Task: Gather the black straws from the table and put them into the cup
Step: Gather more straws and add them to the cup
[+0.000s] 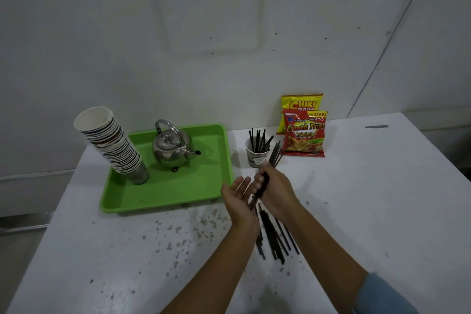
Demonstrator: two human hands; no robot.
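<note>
- Straws are split three ways right now: several stand in the cup [255, 154], a bundle [274, 155] is in the person's grip, and a loose pile [274, 234] lies on the table [369, 199] under the forearms.
- Right hand [276, 190] is closed in a fist round the bundle, whose upper ends fan out just beside the cup's rim.
- Left hand [238, 196] is spread, palm turned toward the bundle, close beside it; whether it touches the lower ends cannot be told.
- Judgement: this is the squaring-up and carry step of one batch.
- Next move calls for tipping the bundle upright over the cup and dropping it in without knocking the light cup over.
- After that, the loose pile on the table still needs picking up.
</note>
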